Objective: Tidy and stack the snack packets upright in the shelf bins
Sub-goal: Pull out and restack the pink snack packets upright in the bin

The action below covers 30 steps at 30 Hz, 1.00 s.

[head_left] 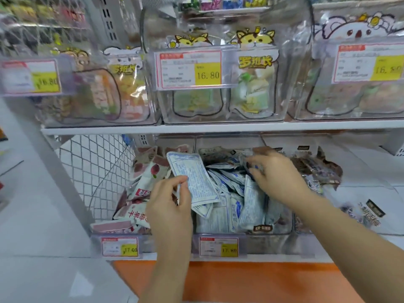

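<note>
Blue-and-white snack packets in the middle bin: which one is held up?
The flat white packet with blue print, pinched by the left hand; the rest lie jumbled below.

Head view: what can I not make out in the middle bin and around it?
All in the head view.
- Right hand: motion blur hides whether it holds a packet.
- Middle bin price tag: small print blurred, too small.
- Brown packets: partly behind the right hand, blurred.

Both bare forearms reach forward from the lower edge. The left hand (169, 200) is held upright, its thumb and curled fingers pinching a packet (192, 178). The right hand (277, 173) lies palm down with its fingers bent; it is blurred, so its grip is unclear.
</note>
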{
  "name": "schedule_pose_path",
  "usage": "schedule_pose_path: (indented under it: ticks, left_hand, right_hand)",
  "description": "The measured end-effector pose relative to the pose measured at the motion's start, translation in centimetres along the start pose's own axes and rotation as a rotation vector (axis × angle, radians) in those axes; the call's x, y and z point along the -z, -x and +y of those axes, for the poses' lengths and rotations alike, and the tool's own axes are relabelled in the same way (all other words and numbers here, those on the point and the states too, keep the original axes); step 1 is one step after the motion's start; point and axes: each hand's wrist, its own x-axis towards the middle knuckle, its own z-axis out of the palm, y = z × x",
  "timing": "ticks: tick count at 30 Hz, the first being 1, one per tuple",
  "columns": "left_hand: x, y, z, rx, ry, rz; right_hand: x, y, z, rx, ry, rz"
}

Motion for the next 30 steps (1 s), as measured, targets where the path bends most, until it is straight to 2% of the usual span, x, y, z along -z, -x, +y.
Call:
schedule_pose_path:
  ticks: [5, 9, 12, 14, 17, 19, 22, 25, 30]
  left_hand:
    - [-0.6, -0.8, -1.1, 0.001, -0.008, 0.019]
    - [-0.8, -0.9, -2.0, -0.011, 0.008, 0.012]
    - [-0.8, -0.6, -2.2, -0.052, -0.002, -0.009]
    - [-1.2, -0.3, -2.0, -0.125, -0.021, -0.035]
    - [-2.1, 0.4, -1.5, -0.222, -0.041, -0.123]
    - [-2.8, 0.9, -1.1, -0.271, -0.074, -0.177]
    - [-4.0, 1.4, -0.6, -0.298, -0.116, -0.241]
    - [-4.9, 1.6, 0.0, -0.309, -0.142, -0.302]
    - [-5.9, 1.5, 1.0, -0.224, -0.17, -0.353]
  right_hand:
    - [-1.5, -6.2, -1.8, -0.009, -0.051, -0.137]
    - [-4.1, -9.3, -2.3, -0.109, 0.086, -0.229]
    - [-4.7, -9.4, -2.2, -0.146, 0.062, -0.228]
    - [-4.3, -8.7, -2.0, -0.168, 0.001, -0.107]
    - [-3.2, -6.1, -1.7, -0.217, -0.276, 0.211]
    - [-2.1, -3.9, -1.4, -0.221, -0.443, 0.34]
    - [-0.6, -0.9, -0.8, -0.248, -0.581, 0.465]
    - [-0.1, 1.3, 1.2, -0.336, -0.595, 0.565]
    - [0.0, 4.2, 4.3, -0.482, -0.623, 0.679]
